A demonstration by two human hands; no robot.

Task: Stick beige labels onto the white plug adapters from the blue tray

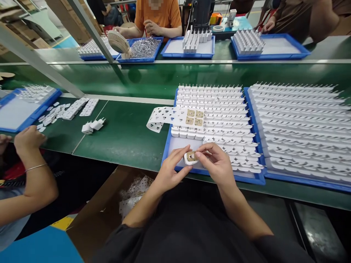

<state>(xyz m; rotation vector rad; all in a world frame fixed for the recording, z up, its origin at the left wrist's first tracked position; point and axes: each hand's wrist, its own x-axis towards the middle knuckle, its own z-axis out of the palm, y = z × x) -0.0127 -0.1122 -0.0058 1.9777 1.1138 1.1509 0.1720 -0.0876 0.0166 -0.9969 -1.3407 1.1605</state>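
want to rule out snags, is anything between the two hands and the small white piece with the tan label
Nothing visible is: the left hand and right hand are both at the white piece, the right at its tan label. The label strip lies beyond them, clear of that space.

You've got a tray (165, 152) of plugs (227, 126) before you on the tabletop (128, 133), sticker strip (172, 115) on top poking out left, second tray (307, 182) right, loose plugs (87, 128) further left.

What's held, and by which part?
A white piece: the left hand holds its left side; the right hand's thumb is at the right of its tan face.
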